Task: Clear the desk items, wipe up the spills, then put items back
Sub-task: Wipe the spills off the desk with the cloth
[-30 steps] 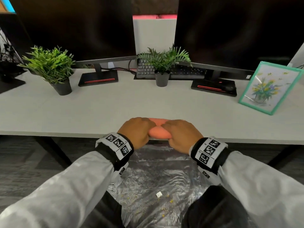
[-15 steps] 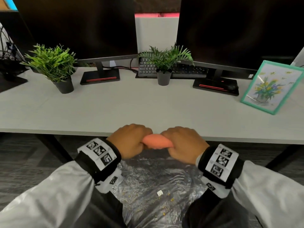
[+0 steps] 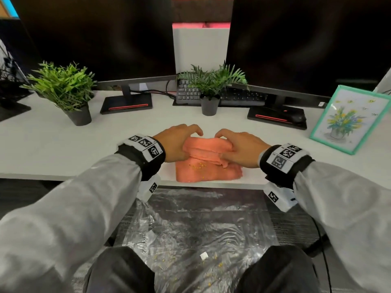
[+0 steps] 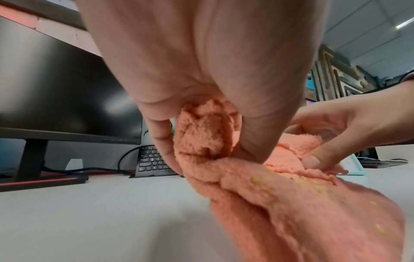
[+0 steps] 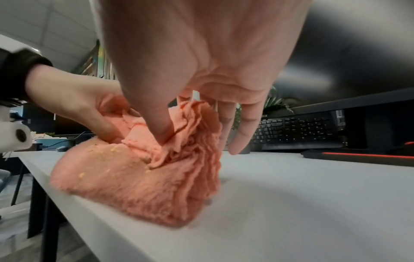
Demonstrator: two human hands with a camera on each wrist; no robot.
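We see an orange cloth [image 3: 208, 166] lying folded and bunched at the near edge of the white surface [image 3: 63, 144], its lower layer flat on the surface and its upper folds lifted. Yellow crumbs [image 3: 197, 165] cling to the cloth's top face. The left hand [image 3: 175, 142] pinches the cloth's left end, a thick fold caught between thumb and curled fingers [image 4: 165, 150], as the left wrist view shows. The right hand [image 3: 239, 148] pinches the right end: its thumb presses into the folds while the other fingers [image 5: 240, 134] reach down behind them, straight and slightly spread.

Behind the hands, a small potted plant [image 3: 210, 89] stands between two dark monitors [image 3: 95, 39], in front of a black keyboard [image 3: 239, 96]. A second, bushier potted plant [image 3: 65, 92] stands at the left of the surface, and a green-framed flower picture [image 3: 347, 119] leans at the right. Below the surface edge, a clear plastic sheet [image 3: 190, 225] covers the floor, with more yellow crumbs and a small white scrap [image 3: 203, 256] on it.
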